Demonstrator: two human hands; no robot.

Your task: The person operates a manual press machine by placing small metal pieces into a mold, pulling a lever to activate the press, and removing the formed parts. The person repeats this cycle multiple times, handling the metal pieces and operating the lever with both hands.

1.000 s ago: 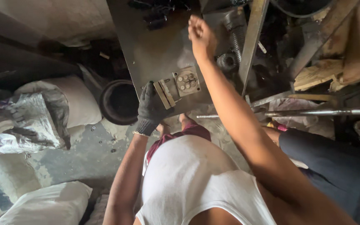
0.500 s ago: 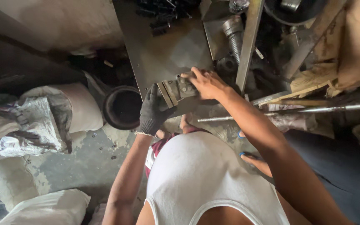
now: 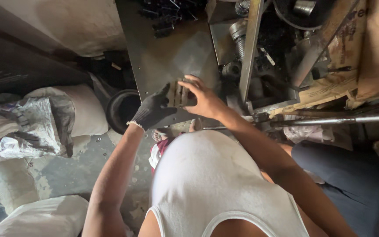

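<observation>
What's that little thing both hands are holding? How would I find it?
Look at the big grey metal plate on the workbench, then go to its near edge. There the gloved left hand and the bare right hand meet on a small flat metal block. It is pale and tan with dark slots cut through it, unlike the black parts piled around it.

Gloved left hand [image 3: 153, 110] and bare right hand [image 3: 203, 100] grip a metal block [image 3: 180, 93].

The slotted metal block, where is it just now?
In the head view it sits centre, on the near edge of the grey metal table, gripped between the gloved left hand and bare right hand; the slotted metal block lies right of a black round tub.
</observation>
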